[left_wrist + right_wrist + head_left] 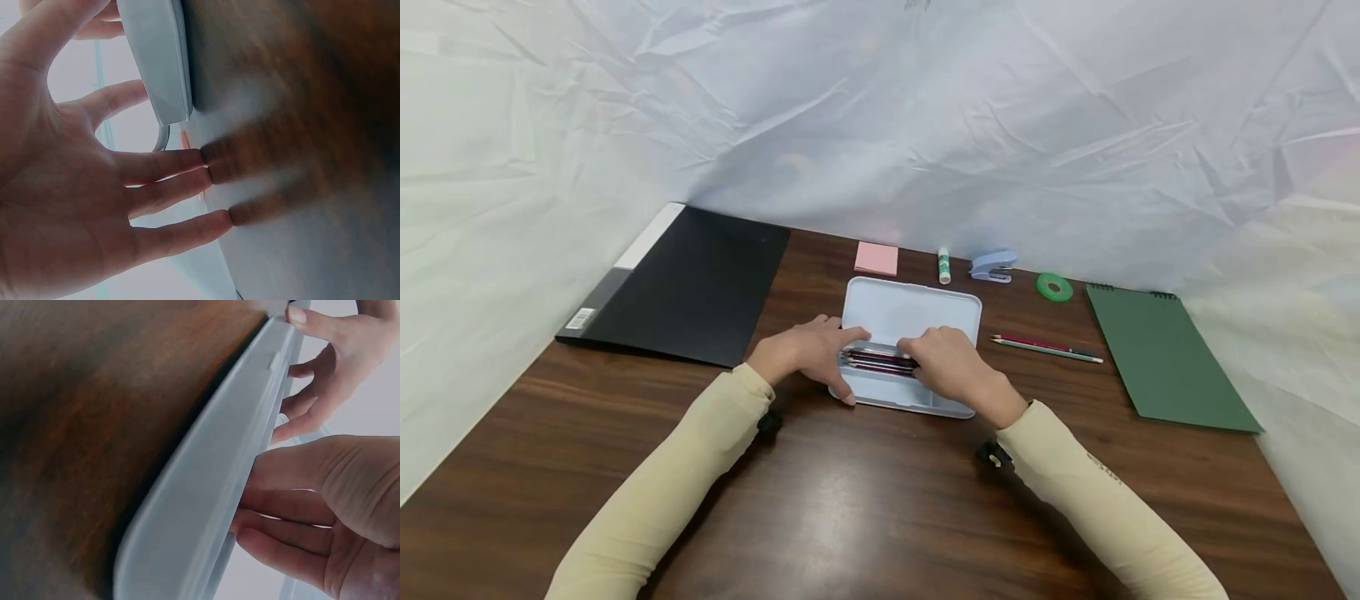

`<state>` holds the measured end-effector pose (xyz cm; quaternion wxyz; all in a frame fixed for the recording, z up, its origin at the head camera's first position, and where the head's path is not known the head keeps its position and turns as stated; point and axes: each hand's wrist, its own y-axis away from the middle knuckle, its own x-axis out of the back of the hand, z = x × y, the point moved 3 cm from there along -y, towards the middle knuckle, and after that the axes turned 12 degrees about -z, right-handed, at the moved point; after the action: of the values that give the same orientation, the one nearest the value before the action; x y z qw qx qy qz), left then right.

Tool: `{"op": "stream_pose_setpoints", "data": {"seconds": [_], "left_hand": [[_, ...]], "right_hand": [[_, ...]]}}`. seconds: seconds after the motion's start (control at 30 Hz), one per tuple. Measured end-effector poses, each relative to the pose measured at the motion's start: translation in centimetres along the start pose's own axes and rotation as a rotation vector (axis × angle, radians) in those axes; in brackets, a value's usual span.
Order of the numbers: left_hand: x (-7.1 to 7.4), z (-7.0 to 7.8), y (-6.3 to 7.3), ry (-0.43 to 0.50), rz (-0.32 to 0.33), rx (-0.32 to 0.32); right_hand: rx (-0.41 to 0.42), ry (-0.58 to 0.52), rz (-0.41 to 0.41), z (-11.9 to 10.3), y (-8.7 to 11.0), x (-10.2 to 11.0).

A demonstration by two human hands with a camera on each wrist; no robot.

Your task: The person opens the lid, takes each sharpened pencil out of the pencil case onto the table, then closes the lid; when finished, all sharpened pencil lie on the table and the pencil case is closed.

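Note:
A pale pencil case [891, 393] lies on the table with its lid [910, 307] raised at the back. Several dark red and dark pencils [876, 360] lie lengthwise inside it. My left hand [812, 348] is at the case's left end, its thumb by the front corner and its index finger over the left side. In the left wrist view, the other fingers [169, 190] stretch out straight, their tips at the tabletop. My right hand [951, 364] reaches into the case with bent fingers at the pencils' right ends and seems to grip them; the fingertips are hidden.
Two pencils [1047, 347] lie right of the case, beside a green spiral notepad [1172, 358]. Behind stand pink sticky notes [876, 258], a glue stick [943, 267], a blue stapler [992, 267] and green tape [1054, 287]. A black folder [692, 283] lies at left.

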<state>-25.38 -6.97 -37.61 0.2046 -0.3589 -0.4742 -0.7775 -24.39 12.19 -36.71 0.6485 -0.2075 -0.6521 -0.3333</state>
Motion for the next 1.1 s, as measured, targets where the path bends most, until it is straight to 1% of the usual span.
{"op": "stream_pose_setpoints", "data": {"seconds": [0.17,0.43,0.6,0.9,1.0,1.1], "left_hand": [[-0.1,-0.1,0.1,0.012,0.002,0.004],[0.0,0.1,0.1,0.021,0.004,0.000],[0.0,0.1,0.2,0.007,0.006,0.005],[0.0,0.0,0.2,0.009,0.005,-0.002],[-0.1,-0.1,0.1,0.003,0.006,-0.012],[-0.1,-0.1,0.1,0.001,0.008,-0.022]], "right_hand": [[0.028,-0.105,-0.020,0.2,-0.2,-0.4],[0.084,-0.198,-0.105,0.8,-0.4,0.0],[0.107,-0.249,-0.124,1.0,-0.4,0.3],[0.083,-0.252,-0.134,1.4,-0.2,0.8],[0.072,-0.262,-0.134,1.7,0.3,1.1],[0.043,-0.291,-0.131,2.2,1.2,1.5]]}}
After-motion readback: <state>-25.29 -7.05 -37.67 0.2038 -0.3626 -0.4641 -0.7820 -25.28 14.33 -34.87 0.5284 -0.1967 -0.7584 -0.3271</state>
